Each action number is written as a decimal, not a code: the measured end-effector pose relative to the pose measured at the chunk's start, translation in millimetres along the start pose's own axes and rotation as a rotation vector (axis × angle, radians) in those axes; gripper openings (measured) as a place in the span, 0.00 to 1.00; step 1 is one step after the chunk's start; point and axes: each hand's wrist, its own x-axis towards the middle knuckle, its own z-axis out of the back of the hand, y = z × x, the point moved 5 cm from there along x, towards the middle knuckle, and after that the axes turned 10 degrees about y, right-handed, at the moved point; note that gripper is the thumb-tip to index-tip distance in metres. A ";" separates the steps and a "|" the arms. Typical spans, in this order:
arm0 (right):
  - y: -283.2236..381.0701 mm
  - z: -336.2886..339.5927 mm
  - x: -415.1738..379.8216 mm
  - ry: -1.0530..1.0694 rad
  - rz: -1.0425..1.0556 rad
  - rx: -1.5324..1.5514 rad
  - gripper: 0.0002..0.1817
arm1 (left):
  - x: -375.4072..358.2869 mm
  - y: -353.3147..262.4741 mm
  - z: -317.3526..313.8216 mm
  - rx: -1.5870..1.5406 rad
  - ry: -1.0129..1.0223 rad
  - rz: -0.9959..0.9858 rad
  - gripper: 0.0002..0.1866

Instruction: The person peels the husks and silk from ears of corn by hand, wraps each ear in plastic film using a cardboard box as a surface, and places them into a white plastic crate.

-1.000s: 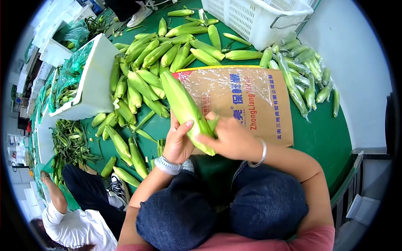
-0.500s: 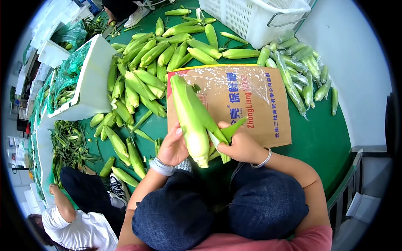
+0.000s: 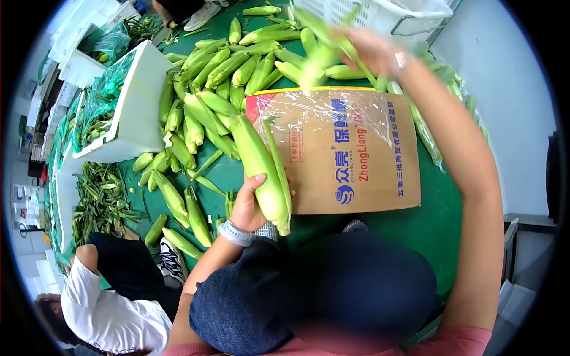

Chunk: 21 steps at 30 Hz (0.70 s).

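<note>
My left hand point(image 3: 248, 206) is wrapped round an ear of corn point(image 3: 256, 163) in its green husk, held tilted above my knees with its cut base toward me. A loose husk leaf stands out along its right side. Beyond the cardboard sheet point(image 3: 374, 172), my right hand point(image 3: 375, 54) is raised in front of the white crate and smeared by motion. Blurred green husk leaves point(image 3: 320, 56) stick out from its closed fingers. A pile of unwrapped ears of corn point(image 3: 208, 77) lies past the sheet's left and far edges.
A white plastic crate point(image 3: 404, 12) stands at the far right, near plastic-wrapped ears point(image 3: 421, 121). White foam boxes point(image 3: 133, 113) with green bags line the left. Husk scraps point(image 3: 104, 202) lie below them. Another person in a white shirt point(image 3: 107, 308) sits at lower left.
My right hand has moved from the ear's base up and away to the far right, carrying husk leaves. My left hand still holds the ear in nearly the same place.
</note>
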 end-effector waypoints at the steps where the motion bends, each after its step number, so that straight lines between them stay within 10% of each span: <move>1: 17.4 10.3 25.3 0.068 0.083 0.499 0.12 | 0.6 0.2 -0.9 -0.085 0.029 0.044 0.31; 2: 12.1 69.6 79.3 0.134 0.119 0.807 0.59 | 1.5 -2.0 -2.8 -0.135 0.029 0.043 0.30; 4: 47.5 23.2 26.1 0.036 0.190 0.159 0.24 | 3.8 -7.4 0.5 -0.174 -0.038 -0.073 0.30; 6: 12.5 -40.3 23.8 0.154 0.138 -0.854 0.18 | 4.2 -13.0 5.9 -0.156 -0.037 -0.109 0.30; 9: -86.3 -159.0 -50.8 0.485 0.118 -0.550 0.29 | 6.9 -16.9 3.0 -0.172 -0.095 -0.192 0.30; 14: -133.3 -202.7 -93.5 0.483 0.080 0.492 0.11 | 1.5 -18.7 12.6 -0.219 -0.019 -0.150 0.27; 19: -118.8 -149.6 -81.1 0.353 -0.150 0.063 0.07 | -3.7 -27.2 28.4 -0.315 -0.112 -0.218 0.29; 21: -55.1 -87.0 -57.1 0.125 0.179 -0.243 0.11 | -8.1 -32.4 26.3 -0.241 -0.107 -0.269 0.27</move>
